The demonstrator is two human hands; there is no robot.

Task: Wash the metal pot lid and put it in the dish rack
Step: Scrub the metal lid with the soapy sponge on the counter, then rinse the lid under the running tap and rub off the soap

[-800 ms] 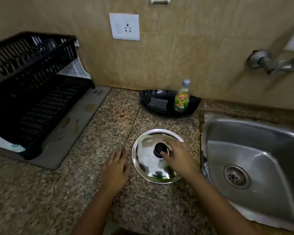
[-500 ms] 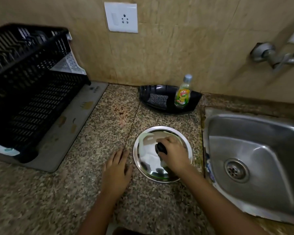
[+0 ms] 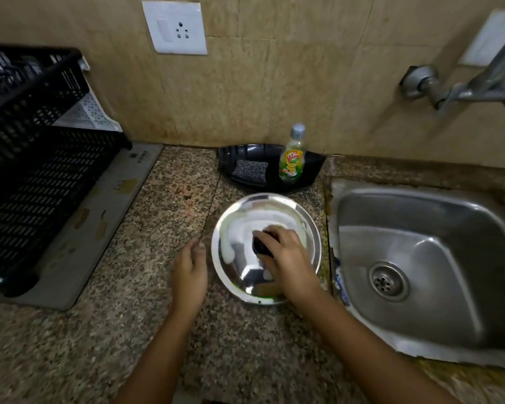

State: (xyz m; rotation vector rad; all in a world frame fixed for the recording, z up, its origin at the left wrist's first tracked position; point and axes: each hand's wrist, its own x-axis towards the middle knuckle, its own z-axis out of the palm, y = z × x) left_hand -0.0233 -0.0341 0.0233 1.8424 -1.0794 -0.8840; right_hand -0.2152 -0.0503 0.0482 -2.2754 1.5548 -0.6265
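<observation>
Nearest the camera, two bare forearms reach forward over the speckled stone bench (image 3: 129, 330). Of the two hands, the left hand (image 3: 188, 274) lies palm down on the bench just left of the lid, fingers loosely together and holding nothing; whether its fingertips touch the rim I cannot tell. The right hand (image 3: 289, 262) is closed around the black knob (image 3: 260, 246) at the middle of the metal pot lid (image 3: 239, 234). The lid sits dome up on the bench, between the left hand and the sink, its far edge blurred so that I cannot tell whether it lies flat or is tilted. To the right, a steel sink (image 3: 420, 252) is set into the bench, with a round drain (image 3: 387, 281) at its bottom. To the left, a black plastic dish rack (image 3: 32, 158) stands on a grey mat (image 3: 99, 223), well apart from the lid. Farther back, just beyond the lid, a black tray (image 3: 312, 167) against the wall holds a dark scrub pad (image 3: 250, 170) and an upright bottle of dish soap (image 3: 292, 158). On the tiled wall, a white socket (image 3: 174, 27) is mounted at the left and a metal tap (image 3: 461, 88) at the right, above the sink.
</observation>
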